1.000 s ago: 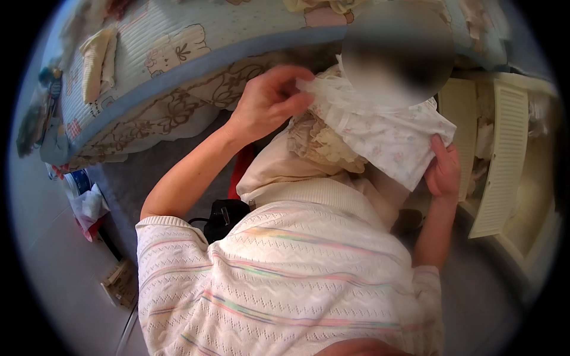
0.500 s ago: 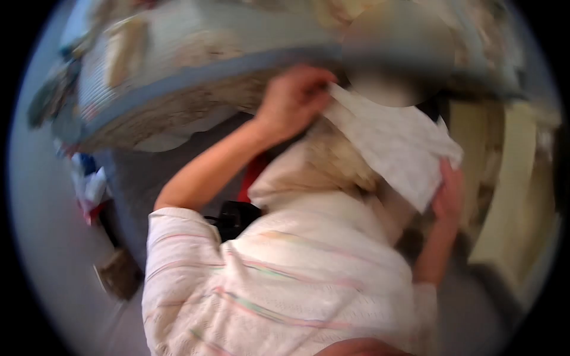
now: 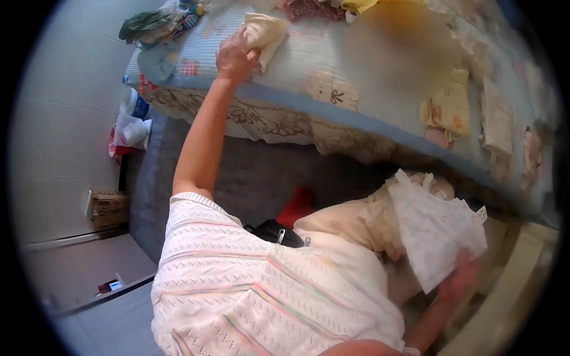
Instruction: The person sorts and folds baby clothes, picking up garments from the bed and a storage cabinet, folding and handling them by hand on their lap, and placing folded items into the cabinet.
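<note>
Holding crumpled, faintly patterned white garment (image 3: 436,228), pale tag (image 3: 481,215) at edge, by lap (image 3: 341,225) with right hand (image 3: 459,277). Touching folded, ribbed cream cloth (image 3: 265,34) on bed (image 3: 282,68) with curled left hand (image 3: 236,56); cannot tell if gripping.

A brown box (image 3: 109,209) sits on the left. Farther off, a white bag (image 3: 133,132) lies beside a blue-and-white container (image 3: 136,104).
</note>
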The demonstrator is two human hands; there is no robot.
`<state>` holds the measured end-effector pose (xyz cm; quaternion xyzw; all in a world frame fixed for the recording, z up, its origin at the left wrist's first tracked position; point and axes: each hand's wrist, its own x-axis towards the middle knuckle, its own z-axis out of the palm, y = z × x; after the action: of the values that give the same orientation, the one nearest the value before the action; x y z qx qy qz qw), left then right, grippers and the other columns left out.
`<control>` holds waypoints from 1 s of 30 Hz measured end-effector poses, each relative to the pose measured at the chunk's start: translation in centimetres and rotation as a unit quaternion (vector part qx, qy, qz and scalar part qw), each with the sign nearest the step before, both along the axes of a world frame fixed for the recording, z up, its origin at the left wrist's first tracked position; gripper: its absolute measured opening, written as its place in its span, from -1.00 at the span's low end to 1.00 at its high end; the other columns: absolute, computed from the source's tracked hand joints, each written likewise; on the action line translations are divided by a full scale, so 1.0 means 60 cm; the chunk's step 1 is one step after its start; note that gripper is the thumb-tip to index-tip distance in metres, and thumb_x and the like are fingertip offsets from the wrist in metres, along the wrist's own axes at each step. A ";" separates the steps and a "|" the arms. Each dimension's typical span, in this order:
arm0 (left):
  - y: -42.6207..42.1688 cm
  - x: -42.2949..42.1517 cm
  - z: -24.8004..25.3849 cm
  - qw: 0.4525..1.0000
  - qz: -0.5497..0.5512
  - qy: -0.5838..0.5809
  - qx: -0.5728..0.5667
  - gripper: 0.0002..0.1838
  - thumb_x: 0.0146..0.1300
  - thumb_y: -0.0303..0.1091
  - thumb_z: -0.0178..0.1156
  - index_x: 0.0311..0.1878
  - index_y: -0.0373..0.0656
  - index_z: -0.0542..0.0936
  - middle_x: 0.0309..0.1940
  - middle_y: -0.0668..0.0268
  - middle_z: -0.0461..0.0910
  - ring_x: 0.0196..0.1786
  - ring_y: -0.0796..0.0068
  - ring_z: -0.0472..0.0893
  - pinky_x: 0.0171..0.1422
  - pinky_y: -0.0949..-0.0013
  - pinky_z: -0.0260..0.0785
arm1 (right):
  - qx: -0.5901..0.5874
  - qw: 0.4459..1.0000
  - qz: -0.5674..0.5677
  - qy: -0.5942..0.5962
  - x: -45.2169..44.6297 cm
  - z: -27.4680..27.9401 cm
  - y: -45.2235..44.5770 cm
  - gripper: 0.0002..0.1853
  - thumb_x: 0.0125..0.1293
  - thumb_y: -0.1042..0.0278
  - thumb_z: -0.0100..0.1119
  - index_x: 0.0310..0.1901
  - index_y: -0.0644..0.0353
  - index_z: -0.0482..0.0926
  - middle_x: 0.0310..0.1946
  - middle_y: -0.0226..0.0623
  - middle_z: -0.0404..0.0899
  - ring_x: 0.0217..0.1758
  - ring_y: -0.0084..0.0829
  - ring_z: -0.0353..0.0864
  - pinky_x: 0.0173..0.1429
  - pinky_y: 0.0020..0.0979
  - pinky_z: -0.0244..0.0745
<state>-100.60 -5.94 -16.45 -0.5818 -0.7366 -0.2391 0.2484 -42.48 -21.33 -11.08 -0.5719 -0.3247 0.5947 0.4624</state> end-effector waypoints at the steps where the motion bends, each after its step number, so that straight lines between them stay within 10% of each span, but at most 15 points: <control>1: 0.006 -0.024 -0.001 0.996 -0.001 -0.066 -0.056 -0.58 0.01 -0.33 0.21 0.02 -0.04 0.53 -0.17 0.17 0.59 -0.14 0.08 0.56 -0.03 0.21 0.41 | 0.007 1.000 0.004 0.008 -0.002 -0.004 0.000 -0.63 0.34 0.47 -0.13 0.13 0.46 0.30 0.09 -0.08 0.40 0.12 -0.32 0.42 0.23 -0.34 0.24; 8: 0.006 -0.140 0.051 0.835 -0.074 -0.541 0.069 -0.74 0.15 -0.35 0.21 -0.14 -0.30 0.57 -0.34 0.35 0.59 -0.34 0.63 0.53 -0.26 0.52 0.41 | 0.025 1.000 0.000 0.000 -0.015 -0.006 0.003 -0.62 0.33 0.47 -0.12 0.13 0.47 0.29 0.09 -0.08 0.40 0.14 -0.31 0.40 0.25 -0.32 0.22; 12: -0.023 -0.148 0.107 0.777 -0.245 -0.570 0.108 -0.71 0.22 -0.40 0.15 -0.02 -0.33 0.50 -0.20 0.26 0.58 -0.22 0.50 0.59 -0.17 0.47 0.47 | 0.006 0.999 0.007 0.040 0.005 -0.019 0.005 -0.62 0.34 0.47 -0.12 0.14 0.46 0.27 0.10 -0.08 0.39 0.15 -0.30 0.40 0.26 -0.30 0.23; 14: -0.030 -0.110 0.147 0.630 -0.231 -0.731 0.125 -0.68 0.24 -0.41 0.12 0.04 -0.33 0.45 -0.13 0.23 0.55 -0.14 0.46 0.59 -0.12 0.46 0.49 | 0.001 0.998 0.003 0.057 0.013 -0.027 0.000 -0.62 0.34 0.46 -0.12 0.14 0.45 0.27 0.11 -0.08 0.39 0.16 -0.31 0.40 0.26 -0.30 0.23; 21: -0.036 0.025 0.138 0.473 -0.376 -0.796 -0.041 -0.64 0.31 -0.37 0.02 0.12 -0.32 0.38 -0.03 0.19 0.52 -0.04 0.40 0.57 0.00 0.40 0.48 | -0.044 0.994 -0.034 0.092 0.047 -0.067 -0.030 -0.60 0.35 0.44 -0.11 0.18 0.42 0.24 0.13 -0.10 0.37 0.18 -0.31 0.39 0.26 -0.32 0.24; 30: -0.035 0.252 0.106 0.451 -0.399 -0.773 -0.198 -0.68 0.25 -0.46 0.03 0.06 -0.36 0.42 -0.13 0.14 0.57 -0.13 0.43 0.61 -0.07 0.39 0.50 | -0.048 0.990 -0.057 0.121 0.053 -0.093 -0.050 -0.61 0.32 0.40 -0.01 0.15 0.32 0.32 0.08 -0.23 0.45 0.11 -0.39 0.44 0.23 -0.37 0.28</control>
<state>-85.47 -8.04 -10.08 -0.4207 -0.3394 -0.5115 -0.6680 -39.32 -24.34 -16.65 -0.5351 -0.2040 0.6473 0.5031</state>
